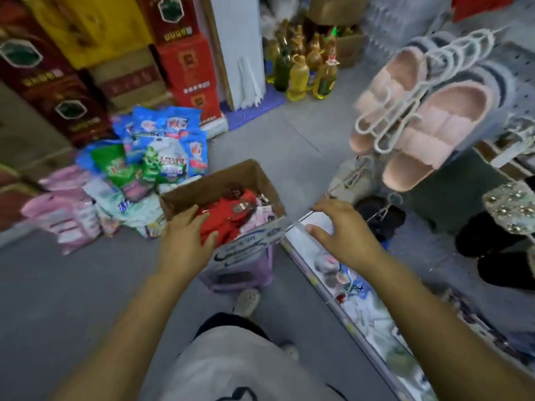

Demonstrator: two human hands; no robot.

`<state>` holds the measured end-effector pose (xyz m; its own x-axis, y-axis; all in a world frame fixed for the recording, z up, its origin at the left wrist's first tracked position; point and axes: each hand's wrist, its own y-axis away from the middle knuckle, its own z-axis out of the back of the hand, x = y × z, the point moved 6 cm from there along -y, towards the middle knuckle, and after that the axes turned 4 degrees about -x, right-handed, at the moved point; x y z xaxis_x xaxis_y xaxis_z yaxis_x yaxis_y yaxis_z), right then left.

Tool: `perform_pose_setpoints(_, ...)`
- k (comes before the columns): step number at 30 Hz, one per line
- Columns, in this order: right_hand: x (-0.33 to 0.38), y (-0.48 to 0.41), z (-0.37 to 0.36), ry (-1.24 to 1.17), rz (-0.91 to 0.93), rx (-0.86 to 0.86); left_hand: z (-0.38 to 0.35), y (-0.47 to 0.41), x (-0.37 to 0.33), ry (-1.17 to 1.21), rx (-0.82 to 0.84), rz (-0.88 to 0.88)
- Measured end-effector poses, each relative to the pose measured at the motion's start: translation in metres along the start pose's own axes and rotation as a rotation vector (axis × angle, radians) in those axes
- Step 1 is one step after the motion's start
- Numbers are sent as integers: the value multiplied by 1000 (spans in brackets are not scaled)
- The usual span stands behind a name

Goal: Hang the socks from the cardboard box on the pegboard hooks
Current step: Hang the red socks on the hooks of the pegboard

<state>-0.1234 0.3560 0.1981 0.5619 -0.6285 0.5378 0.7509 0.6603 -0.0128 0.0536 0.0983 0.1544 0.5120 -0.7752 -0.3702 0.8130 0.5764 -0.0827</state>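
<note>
An open cardboard box [231, 178] sits on a purple stool in the middle of the aisle, holding red socks [228, 218] and paler packets. My left hand [185, 238] reaches into the box, its fingers and thumb on the red socks. My right hand [338, 230] hovers to the right of the box with fingers spread and holds nothing. Just beyond its fingertips a bare metal hook [344, 180] juts out from the pegboard rack [518, 70] on the right.
Pink fluffy slippers [428, 134] on white hangers hang from the rack, dark shoes below. A shelf edge [327, 293] with packaged goods runs bottom right. Detergent bags [162, 149] are heaped on the floor left, with stacked cartons and oil bottles [301, 73] behind.
</note>
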Motion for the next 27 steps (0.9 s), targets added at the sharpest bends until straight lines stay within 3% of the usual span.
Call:
perform_pose_setpoints(5,19,-27,-74,-29,-35,202,-27,27,68,-52,64,196)
perform_pose_setpoints(9,32,-63,-131,-122,-166,283,-56,13,118,-41,152,245)
perform_pose_setpoints(18,23,-153,-263,-255,-557,398,-125,-59,182,-125,350,81)
perform_pose_setpoints(22,-1,-182,-309,-425,-842,387,-150,-63,197,-145,388,51)
perform_pose_setpoints(27,-22,-191,-346,-795,-1310,210,-152,-62,191,-146,308,32)
